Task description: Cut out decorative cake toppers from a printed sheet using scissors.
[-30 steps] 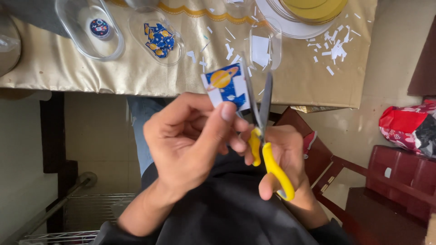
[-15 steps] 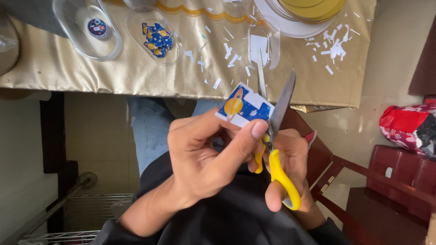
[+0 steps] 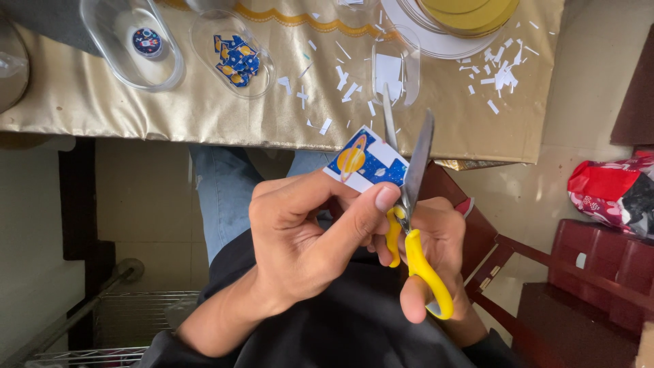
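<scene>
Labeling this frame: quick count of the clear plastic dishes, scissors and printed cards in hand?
Clear plastic dishes: 3: left, middle, small
Yellow-handled scissors: 1, in right hand
Planet-print card: 1, in left hand
Total: 5

The left hand point(image 3: 306, 238) covers the lower part of the blue sticker sheet point(image 3: 368, 162), so how far the sheet reaches below the fingers cannot be told. The yellow scissors point(image 3: 412, 225) have their finger loops mostly wrapped by the right hand point(image 3: 443, 259) just beside the sheet. Above the sheet, the gold round plate point(image 3: 470, 10) is cut off by the top edge, and the tiny design in the clear oval tray point(image 3: 146, 42) is too small to read.
</scene>
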